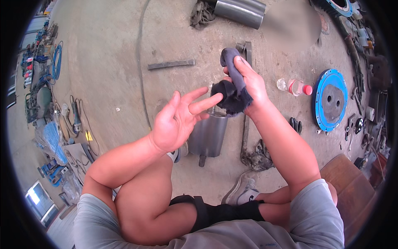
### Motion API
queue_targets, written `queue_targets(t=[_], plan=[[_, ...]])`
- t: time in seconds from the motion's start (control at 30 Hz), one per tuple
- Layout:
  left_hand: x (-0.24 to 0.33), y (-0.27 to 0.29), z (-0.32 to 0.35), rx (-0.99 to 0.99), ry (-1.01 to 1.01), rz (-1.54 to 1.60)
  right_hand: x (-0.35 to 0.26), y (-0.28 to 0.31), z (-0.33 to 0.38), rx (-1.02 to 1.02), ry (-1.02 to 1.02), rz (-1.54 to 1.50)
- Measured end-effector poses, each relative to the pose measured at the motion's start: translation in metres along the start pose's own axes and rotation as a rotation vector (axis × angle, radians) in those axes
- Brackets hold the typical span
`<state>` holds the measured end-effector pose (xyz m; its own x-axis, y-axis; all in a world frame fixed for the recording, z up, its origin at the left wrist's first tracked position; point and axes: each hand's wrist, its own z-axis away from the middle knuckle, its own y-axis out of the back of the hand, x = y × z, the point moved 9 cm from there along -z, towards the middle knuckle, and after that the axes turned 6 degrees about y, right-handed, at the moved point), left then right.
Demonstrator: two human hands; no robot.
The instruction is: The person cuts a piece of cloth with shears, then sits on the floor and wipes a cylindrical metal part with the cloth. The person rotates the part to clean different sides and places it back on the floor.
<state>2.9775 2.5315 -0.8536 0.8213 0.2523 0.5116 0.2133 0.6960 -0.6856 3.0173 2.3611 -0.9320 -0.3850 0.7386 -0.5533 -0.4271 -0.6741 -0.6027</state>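
Note:
In my right hand (253, 83) is a bunched dark purple-black rag (237, 79), gripped between thumb and fingers, one end folded over at the top and a frayed lower end hanging. My left hand (176, 120) is beside it, palm up with fingers spread and holding nothing. Its fingertips reach close to the rag's left side; whether they touch it I cannot tell. Below both hands a grey metal cylinder (208, 135) with a short shaft end stands on the concrete floor, its upper end partly covered by the rag and fingers.
A flat metal bar (171, 64) lies ahead on the left. Farther off are a larger metal cylinder (240, 12) and a crumpled cloth (202, 14). At right are a clear bottle with a red cap (297, 87), a blue-rimmed flange (318, 99) and a rusty plate (346, 174).

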Motion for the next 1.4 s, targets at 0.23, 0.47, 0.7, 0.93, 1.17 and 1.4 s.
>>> queue_targets(t=[0.23, 0.47, 0.7, 0.93, 1.17, 1.4], plan=[[-0.020, -0.026, -0.012, -0.003, -0.061, -0.222, -0.025, -0.065, 0.050, 0.083, 0.904, 1.070], [-0.016, -0.075, -0.008, -0.327, -0.001, -0.475, -0.085, 0.038, -0.007, 0.156, 0.445, 0.978], [-0.020, 0.132, -0.116, 0.627, 0.277, -1.171, -0.079, 0.128, 0.099, 0.048, 0.020, 0.968], [-0.113, 0.146, -0.167, 0.694, 0.551, -0.809, 0.024, 0.185, 0.131, 0.034, -0.204, 0.561], [-0.116, 0.128, -0.155, 0.848, 0.408, -0.411, 0.076, 0.184, 0.147, -0.077, -0.553, 0.221], [-0.075, 0.043, -0.043, 0.908, 0.104, -0.440, 0.078, 0.131, 0.121, -0.228, -0.322, 0.130]])
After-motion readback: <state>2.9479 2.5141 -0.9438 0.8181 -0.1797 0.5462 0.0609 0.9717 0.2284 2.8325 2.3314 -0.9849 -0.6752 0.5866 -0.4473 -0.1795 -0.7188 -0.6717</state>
